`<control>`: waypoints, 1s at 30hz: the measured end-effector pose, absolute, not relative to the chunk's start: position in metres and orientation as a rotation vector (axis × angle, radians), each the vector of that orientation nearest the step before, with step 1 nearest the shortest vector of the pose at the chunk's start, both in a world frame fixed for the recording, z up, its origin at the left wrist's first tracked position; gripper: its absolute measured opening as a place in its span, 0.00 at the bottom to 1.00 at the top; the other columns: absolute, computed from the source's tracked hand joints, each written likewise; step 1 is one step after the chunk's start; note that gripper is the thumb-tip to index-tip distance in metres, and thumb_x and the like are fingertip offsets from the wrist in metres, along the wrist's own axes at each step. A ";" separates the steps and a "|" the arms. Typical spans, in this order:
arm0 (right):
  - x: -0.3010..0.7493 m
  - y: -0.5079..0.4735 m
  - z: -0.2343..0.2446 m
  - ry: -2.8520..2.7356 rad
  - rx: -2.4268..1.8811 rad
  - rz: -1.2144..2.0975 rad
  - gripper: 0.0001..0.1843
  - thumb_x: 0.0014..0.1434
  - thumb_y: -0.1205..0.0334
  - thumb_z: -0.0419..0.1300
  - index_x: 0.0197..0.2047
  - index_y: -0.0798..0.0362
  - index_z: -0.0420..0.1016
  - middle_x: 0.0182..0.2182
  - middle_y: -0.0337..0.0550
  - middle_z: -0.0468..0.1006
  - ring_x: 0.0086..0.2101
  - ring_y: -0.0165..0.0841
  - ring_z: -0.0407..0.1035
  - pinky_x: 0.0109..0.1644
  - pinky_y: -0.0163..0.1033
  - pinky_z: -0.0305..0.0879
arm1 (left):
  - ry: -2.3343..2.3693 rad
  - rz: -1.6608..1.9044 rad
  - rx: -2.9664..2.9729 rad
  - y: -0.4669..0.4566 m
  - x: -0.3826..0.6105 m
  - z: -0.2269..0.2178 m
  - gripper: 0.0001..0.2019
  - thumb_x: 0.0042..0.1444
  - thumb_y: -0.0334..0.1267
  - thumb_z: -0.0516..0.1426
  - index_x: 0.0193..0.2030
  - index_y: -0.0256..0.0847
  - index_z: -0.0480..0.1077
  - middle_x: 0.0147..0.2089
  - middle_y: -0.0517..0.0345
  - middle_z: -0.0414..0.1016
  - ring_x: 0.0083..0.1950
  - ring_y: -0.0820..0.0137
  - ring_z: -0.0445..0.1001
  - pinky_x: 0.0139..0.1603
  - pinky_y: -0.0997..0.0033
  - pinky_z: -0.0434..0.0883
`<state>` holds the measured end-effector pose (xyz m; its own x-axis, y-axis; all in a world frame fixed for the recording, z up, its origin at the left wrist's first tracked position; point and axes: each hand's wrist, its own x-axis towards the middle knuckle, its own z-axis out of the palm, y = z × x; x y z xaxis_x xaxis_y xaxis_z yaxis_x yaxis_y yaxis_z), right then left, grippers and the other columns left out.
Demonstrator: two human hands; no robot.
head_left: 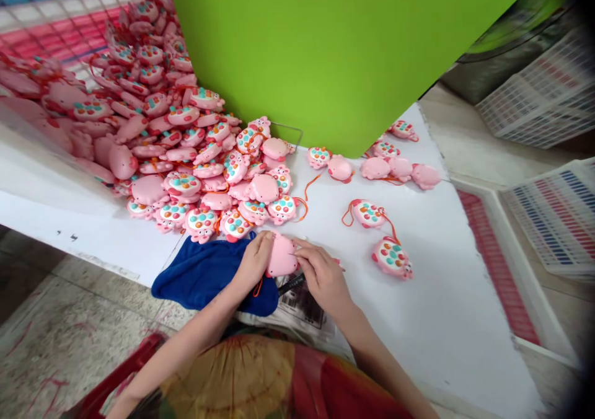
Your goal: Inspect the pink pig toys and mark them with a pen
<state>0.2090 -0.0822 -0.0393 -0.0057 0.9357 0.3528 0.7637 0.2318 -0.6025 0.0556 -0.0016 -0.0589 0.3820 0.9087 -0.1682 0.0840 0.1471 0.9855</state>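
Pink toy in hands: one smooth, rounded pink toy (281, 259), plain side up, held above the near edge of the table, between the two hands.
Left hand: the left hand (255, 261) pinches the toy's left edge, thumb and fingers closed on it.
Right hand: the right hand (323, 276) sits at the toy's right side, fingers bent and drawn together, pinching a slim implement (290, 255); its dark tip lies over the toy, kind too small to tell.
Cord: orange loop (258, 287) hanging below the toy, by the left wrist.
Blue cloth: blue cloth (198, 276), crumpled, under the left forearm and over the table edge.
Under the hands: black pen-like stick (291, 284) and a printed sheet (304, 307), partly covered.
Heap: large pile of similar toys (181, 149) left and ahead, some showing white faces with teal, orange and red dots.
Right of hands: two dotted toys, upper (369, 213) and lower (393, 258), on the white table (446, 307), orange cord between them.
Farther: row of toys (400, 170) beside a green panel (307, 53).
Far right: stacked plastic baskets (543, 90), blurred.
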 end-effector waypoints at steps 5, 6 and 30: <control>0.208 -0.085 -0.046 -1.918 -1.629 0.185 0.13 0.63 0.73 0.46 0.45 0.52 0.68 0.53 0.47 0.73 0.45 0.37 0.70 0.48 0.46 0.68 | 1.027 0.770 1.299 -0.001 0.056 -0.061 0.16 0.63 0.49 0.47 0.35 0.39 0.66 0.32 0.60 0.67 0.34 0.71 0.64 0.35 0.73 0.62; 0.207 -0.085 -0.046 -1.937 -1.639 0.156 0.13 0.63 0.73 0.46 0.44 0.52 0.68 0.54 0.47 0.73 0.44 0.37 0.70 0.47 0.46 0.68 | 1.027 0.769 1.298 -0.001 0.056 -0.061 0.16 0.63 0.49 0.47 0.35 0.39 0.66 0.32 0.60 0.68 0.34 0.71 0.64 0.35 0.73 0.62; 0.204 -0.086 -0.053 -1.996 -1.608 -0.014 0.16 0.62 0.75 0.46 0.42 0.52 0.72 0.52 0.47 0.74 0.46 0.38 0.69 0.47 0.45 0.64 | 1.051 0.762 1.344 0.001 0.055 -0.065 0.17 0.63 0.49 0.47 0.34 0.39 0.67 0.31 0.59 0.68 0.33 0.70 0.64 0.34 0.73 0.61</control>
<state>0.2045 -0.0859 -0.0525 -0.1141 0.8945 0.4322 0.9003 0.2770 -0.3356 0.0554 0.0008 -0.0648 0.3754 0.9132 -0.1586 0.1335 0.1160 0.9842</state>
